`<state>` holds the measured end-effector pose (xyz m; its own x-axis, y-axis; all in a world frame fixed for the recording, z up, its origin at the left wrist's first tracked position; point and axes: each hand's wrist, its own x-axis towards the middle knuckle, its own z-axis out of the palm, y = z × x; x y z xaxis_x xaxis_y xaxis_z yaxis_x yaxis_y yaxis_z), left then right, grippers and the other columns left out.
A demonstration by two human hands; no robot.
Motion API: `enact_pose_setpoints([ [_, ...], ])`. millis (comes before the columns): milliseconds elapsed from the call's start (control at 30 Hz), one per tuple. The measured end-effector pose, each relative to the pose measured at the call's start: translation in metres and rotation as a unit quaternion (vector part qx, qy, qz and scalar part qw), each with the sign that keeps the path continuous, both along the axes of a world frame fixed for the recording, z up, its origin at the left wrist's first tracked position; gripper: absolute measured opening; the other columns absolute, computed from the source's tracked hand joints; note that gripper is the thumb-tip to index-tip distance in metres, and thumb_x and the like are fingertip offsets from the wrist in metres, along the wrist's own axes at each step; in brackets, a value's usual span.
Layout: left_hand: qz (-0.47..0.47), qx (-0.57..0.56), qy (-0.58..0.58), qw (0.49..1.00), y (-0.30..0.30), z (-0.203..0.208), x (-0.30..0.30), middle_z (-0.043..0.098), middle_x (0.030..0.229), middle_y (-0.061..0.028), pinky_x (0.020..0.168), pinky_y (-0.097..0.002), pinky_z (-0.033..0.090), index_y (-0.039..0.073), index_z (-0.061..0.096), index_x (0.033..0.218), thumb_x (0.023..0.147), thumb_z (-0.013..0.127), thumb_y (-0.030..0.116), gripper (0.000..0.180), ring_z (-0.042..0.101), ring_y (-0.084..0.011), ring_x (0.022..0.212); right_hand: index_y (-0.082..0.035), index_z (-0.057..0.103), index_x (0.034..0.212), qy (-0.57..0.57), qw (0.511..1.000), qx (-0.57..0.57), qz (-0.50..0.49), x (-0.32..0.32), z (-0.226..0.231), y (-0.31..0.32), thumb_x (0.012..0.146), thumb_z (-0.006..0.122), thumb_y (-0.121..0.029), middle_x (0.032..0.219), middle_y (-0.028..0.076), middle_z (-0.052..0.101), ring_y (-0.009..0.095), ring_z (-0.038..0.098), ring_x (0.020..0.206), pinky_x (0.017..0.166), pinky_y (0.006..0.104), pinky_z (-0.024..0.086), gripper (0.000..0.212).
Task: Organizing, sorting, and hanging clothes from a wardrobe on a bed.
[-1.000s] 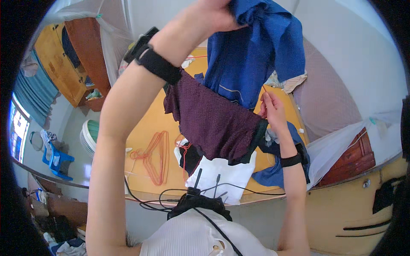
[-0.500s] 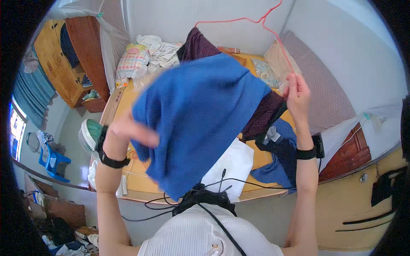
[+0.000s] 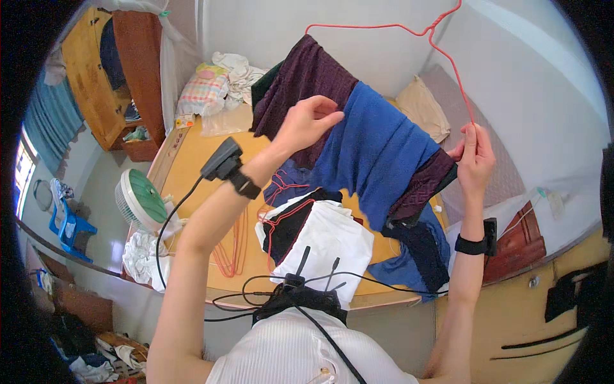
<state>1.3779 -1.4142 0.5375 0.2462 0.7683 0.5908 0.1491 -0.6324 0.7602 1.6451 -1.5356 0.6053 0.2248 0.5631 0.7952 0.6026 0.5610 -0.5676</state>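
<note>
A red wire hanger [image 3: 368,27] is held up tilted by my right hand [image 3: 476,160], whose fingers are closed round its lower right corner. Over its bar hang a dark purple knitted garment [image 3: 310,77] and, across the middle, a blue cloth garment [image 3: 384,141]. My left hand [image 3: 310,125] is at the blue garment's left edge, thumb and fingers curled together there; the fingertips are partly hidden. Dark green fabric [image 3: 262,86] shows behind the purple one. The hanger's bar is covered by the clothes.
On the yellow bed board [image 3: 211,150] lie a white garment [image 3: 339,240], red hangers [image 3: 233,249] and a blue and dark garment [image 3: 425,249]. A green-and-white fan [image 3: 144,195] stands at the left edge. Black cables [image 3: 256,294] run past my waist. Pillows [image 3: 203,89] lie at the back.
The blue garment, earlier spread wide over the front, now hangs narrower across the hanger's middle. My left hand has moved up and right to its edge. The hanger has shifted right.
</note>
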Motion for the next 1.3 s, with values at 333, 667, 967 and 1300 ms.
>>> enact_pose_setpoints([
  [333,-0.078,-0.093,0.011,0.993,-0.012,0.033,-0.008,0.060,0.074,-0.0058,0.061,-0.0230,0.043,-0.002,0.058,0.093,0.076,0.057,0.013,0.022,0.054,-0.0093,0.067,-0.003,0.056,0.085,-0.001,0.998,-0.052,-0.027,-0.019,-0.007,-0.005,0.087,0.046,-0.019,0.049,-0.001,0.046,0.004,0.045,0.044,0.041,0.0197,0.035,0.019],
  [667,0.054,0.266,0.420,0.866,-0.126,0.044,0.054,0.051,0.073,-0.0110,0.054,-0.0359,0.047,0.010,0.051,0.106,0.076,0.053,0.021,0.032,0.057,-0.0254,0.066,0.000,0.055,0.085,0.047,0.997,-0.052,0.022,-0.038,-0.032,0.000,0.087,0.046,-0.016,0.053,0.000,0.045,0.004,0.044,0.043,0.041,0.0198,0.035,0.018],
  [967,-0.050,0.116,0.252,0.959,-0.117,-0.023,-0.003,0.055,0.072,-0.0100,0.057,-0.0341,0.046,0.006,0.058,0.080,0.071,0.060,0.017,0.015,0.057,-0.0245,0.065,0.000,0.055,0.086,0.046,0.998,-0.027,0.034,-0.035,-0.033,-0.004,0.088,0.045,-0.020,0.050,0.000,0.044,0.005,0.044,0.044,0.041,0.0199,0.037,0.022],
  [1300,-0.007,0.066,0.150,0.986,-0.101,0.004,0.047,0.059,0.067,-0.0110,0.055,-0.0289,0.046,0.002,0.058,0.075,0.071,0.065,0.022,0.022,0.059,-0.0196,0.060,0.000,0.055,0.088,0.055,0.998,-0.031,0.022,-0.042,-0.032,-0.003,0.087,0.045,-0.018,0.051,0.000,0.045,0.005,0.045,0.044,0.041,0.0199,0.037,0.021],
])
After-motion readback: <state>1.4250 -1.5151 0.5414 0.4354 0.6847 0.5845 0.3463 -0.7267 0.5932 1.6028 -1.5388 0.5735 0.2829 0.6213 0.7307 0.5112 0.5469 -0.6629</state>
